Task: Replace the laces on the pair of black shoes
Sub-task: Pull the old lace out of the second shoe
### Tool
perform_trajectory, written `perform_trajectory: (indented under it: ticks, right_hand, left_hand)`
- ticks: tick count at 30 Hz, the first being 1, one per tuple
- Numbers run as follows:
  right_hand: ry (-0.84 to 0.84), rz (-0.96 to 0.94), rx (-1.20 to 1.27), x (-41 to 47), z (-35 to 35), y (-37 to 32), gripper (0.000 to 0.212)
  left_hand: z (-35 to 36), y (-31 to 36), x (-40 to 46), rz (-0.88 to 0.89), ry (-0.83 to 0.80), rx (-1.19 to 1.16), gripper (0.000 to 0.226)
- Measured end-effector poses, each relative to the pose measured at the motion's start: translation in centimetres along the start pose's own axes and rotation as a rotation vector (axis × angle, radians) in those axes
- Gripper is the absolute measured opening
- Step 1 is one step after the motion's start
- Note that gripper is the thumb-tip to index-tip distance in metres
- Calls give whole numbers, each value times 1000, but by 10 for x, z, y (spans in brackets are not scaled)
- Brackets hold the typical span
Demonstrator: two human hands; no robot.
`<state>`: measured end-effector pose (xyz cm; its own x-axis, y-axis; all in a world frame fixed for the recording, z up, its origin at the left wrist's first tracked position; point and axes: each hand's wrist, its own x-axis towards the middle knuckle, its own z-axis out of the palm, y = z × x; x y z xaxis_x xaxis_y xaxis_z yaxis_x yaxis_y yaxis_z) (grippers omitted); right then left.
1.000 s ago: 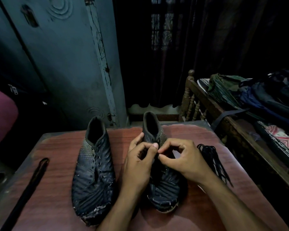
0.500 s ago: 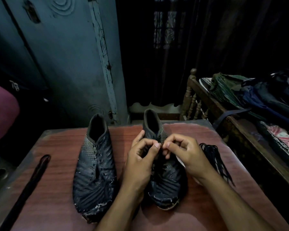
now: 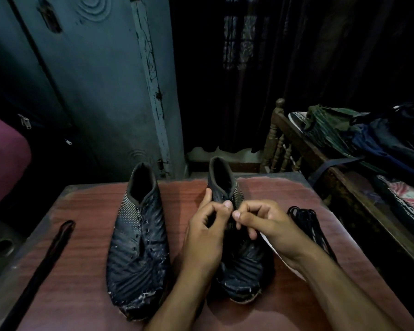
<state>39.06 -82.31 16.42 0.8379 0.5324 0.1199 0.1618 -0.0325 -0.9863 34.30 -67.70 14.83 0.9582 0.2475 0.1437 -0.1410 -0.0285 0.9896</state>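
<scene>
Both hands over the right shoe (image 3: 239,263), left hand (image 3: 207,232) and right hand (image 3: 270,225) fingers curled, pinching at its eyelets, lace too dark to tell, spare laces (image 3: 306,223) just right of it, left shoe (image 3: 138,235) apart to its left

Shoes (image 3: 139,244) matt, scuffed, ribbed; table (image 3: 81,271) smooth wood-grain, slight sheen.

No text, label, brand or number can be read anywhere in the view.

My reddish wooden table (image 3: 93,259) carries a long dark strap (image 3: 46,261) at its left edge. Beyond it I see a blue-grey door (image 3: 101,91), dark curtains (image 3: 285,68), and clothes (image 3: 368,132) heaped on a wooden bed frame (image 3: 287,130) to my right.
</scene>
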Motion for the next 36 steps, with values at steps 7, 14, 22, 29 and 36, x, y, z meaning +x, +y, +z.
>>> perform_trajectory:
  ticks: [7, 14, 22, 29, 36]
  right_hand:
    - [-99, -26, -87, -2, 1, 0, 24]
    - [177, 42, -39, 3, 9, 1, 47]
    - [190, 16, 41, 4, 7, 5, 34]
    - [-61, -24, -21, -2, 2, -4, 30]
    - [-46, -6, -52, -1, 3, -1, 40]
  left_hand:
    - [-2, -3, -1, -29, -28, -28, 16]
    - [0, 1, -3, 6, -6, -101, 7]
    - [3, 9, -7, 3, -61, -123, 25]
    - [3, 8, -6, -25, 5, -95, 25]
    - [2, 0, -3, -52, 0, -128, 13]
